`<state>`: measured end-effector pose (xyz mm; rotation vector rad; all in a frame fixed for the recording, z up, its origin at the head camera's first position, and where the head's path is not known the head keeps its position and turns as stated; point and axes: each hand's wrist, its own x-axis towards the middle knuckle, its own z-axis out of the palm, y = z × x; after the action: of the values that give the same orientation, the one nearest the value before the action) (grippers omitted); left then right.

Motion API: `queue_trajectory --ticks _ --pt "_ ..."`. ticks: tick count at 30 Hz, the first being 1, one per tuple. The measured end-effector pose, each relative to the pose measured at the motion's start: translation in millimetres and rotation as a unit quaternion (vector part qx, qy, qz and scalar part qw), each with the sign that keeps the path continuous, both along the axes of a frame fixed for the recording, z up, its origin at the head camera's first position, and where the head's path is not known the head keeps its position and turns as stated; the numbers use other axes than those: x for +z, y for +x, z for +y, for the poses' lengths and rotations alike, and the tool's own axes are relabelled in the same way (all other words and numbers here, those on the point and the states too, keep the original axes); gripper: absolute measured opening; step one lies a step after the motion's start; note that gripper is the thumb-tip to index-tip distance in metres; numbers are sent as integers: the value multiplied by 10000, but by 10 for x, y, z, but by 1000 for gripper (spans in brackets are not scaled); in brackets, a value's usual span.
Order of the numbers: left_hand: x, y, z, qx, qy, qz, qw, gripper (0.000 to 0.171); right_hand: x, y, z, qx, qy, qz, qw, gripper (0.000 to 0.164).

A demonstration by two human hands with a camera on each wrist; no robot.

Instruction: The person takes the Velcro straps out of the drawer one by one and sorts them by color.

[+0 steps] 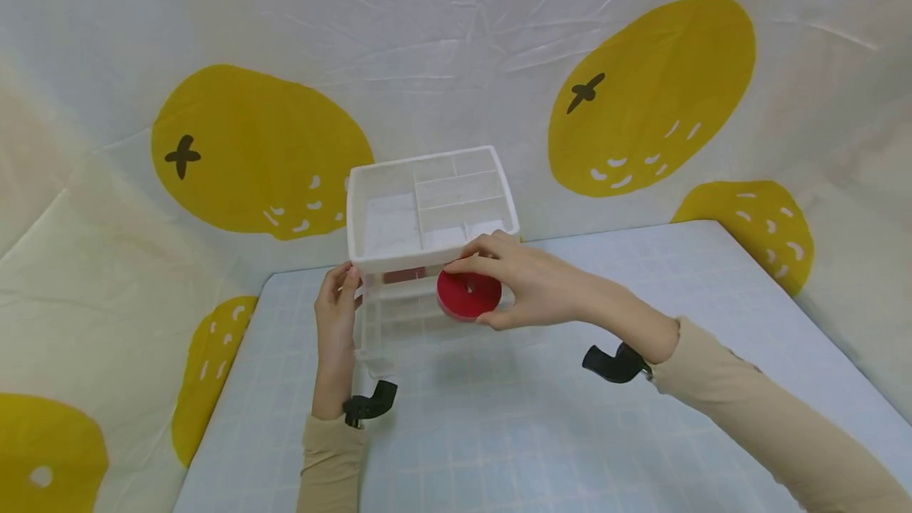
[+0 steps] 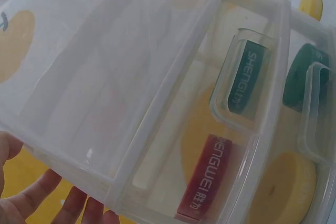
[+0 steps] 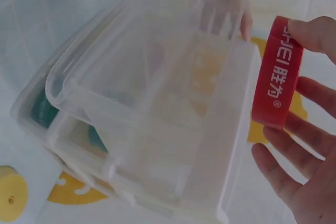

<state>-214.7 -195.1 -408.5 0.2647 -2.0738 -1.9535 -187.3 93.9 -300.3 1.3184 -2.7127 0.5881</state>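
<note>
A white plastic drawer organizer [image 1: 406,261] with a divided top tray stands toward the back of the table. My left hand [image 1: 336,319] holds its left front corner, thumb at the tray's rim and fingers along the side. In front of the organizer, my right hand [image 1: 534,279] pinches a red tape roll [image 1: 466,297] by its edge, thumb below and fingers above. White lettering runs round the roll's rim in the right wrist view. Through the clear drawers in the left wrist view show a green roll [image 2: 249,74], a red roll [image 2: 207,177], a yellow roll [image 2: 286,192] and another green one [image 2: 302,74].
Pale checked cloth covers the table [image 1: 499,434]. Behind it hangs a white curtain with large yellow fruit prints [image 1: 655,101]. In the right wrist view a yellow disc [image 3: 11,192] shows outside the organizer.
</note>
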Motion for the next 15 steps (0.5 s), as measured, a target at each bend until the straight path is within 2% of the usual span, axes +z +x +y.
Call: queue_trajectory --ticks 10,15 --pt "9 -13 4 -12 97 -59 9999 44 -58 91 338 -530 -435 -77 9976 70" --pt "8 -2 4 -19 -88 -82 9999 46 -84 149 479 -684 -722 -56 9950 67"
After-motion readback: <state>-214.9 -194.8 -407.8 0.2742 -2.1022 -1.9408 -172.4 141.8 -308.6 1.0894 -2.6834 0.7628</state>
